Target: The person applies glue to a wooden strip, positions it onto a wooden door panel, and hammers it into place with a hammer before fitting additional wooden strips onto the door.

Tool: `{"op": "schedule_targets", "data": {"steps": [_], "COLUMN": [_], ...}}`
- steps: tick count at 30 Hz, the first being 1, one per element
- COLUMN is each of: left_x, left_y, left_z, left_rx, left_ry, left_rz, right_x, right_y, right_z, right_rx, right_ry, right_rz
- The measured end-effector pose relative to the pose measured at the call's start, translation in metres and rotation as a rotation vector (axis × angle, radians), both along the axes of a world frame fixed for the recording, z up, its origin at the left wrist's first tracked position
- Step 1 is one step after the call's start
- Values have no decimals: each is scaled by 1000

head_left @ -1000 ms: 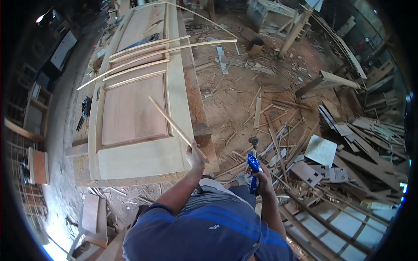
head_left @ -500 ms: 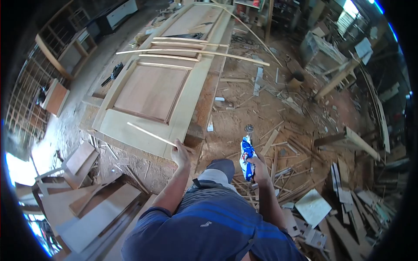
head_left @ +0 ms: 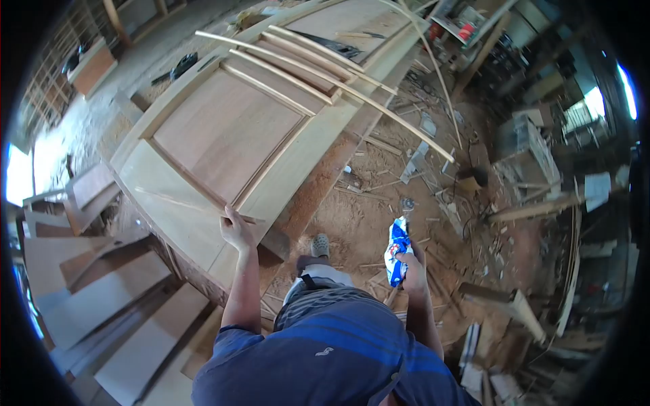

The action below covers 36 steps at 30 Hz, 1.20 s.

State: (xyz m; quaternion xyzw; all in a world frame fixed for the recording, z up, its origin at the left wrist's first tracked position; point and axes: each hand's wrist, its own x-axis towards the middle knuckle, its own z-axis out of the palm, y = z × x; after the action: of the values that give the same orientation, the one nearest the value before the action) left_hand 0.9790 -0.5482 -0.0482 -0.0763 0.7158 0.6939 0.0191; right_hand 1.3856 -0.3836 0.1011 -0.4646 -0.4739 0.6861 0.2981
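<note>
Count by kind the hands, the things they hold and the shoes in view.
Hands (left hand, right hand): 2
Stick: 1
Packet: 1
Shoe: 1
Total: 5

Wood scraps (head_left: pixel 440 271) litter the dusty brown floor (head_left: pixel 342 220) of a dim, cluttered workshop. Flat boards (head_left: pixel 132 328) lie heaped near left. Far left, a small wooden cabinet (head_left: pixel 93 70) stands by a lattice (head_left: pixel 39 91). Bright light glares at the left edge and through an opening (head_left: pixel 586 108) far right.
</note>
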Motion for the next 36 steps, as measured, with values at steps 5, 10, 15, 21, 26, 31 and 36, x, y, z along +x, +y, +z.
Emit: {"op": "schedule_targets", "data": {"steps": [5,10,15,21,26,31,36], "left_x": [-16,-3,20,7,13,15,2], "left_y": [41,47,48,66,62,71,74], "left_z": [-6,-12,-10,-28,-77,-37,-34], "left_rx": [-104,-14,-4,-13,-180,-132,-200], "left_ry": [76,29,-26,24,43,-44,-46], "left_rz": [189,290,341,592,900,739,756], "right_x": [-52,-141,-267,-407,-462,-498,-562], "right_y": [131,237,315,390,418,419,369], "right_z": [2,5,15,-22,-62,-79,-112], "right_rx": [50,37,103,211,169,204,512], "right_ry": [-11,-48,-20,46,-21,-100,-214], "right_rz": [65,98,275,643,761,1007,1197]}}
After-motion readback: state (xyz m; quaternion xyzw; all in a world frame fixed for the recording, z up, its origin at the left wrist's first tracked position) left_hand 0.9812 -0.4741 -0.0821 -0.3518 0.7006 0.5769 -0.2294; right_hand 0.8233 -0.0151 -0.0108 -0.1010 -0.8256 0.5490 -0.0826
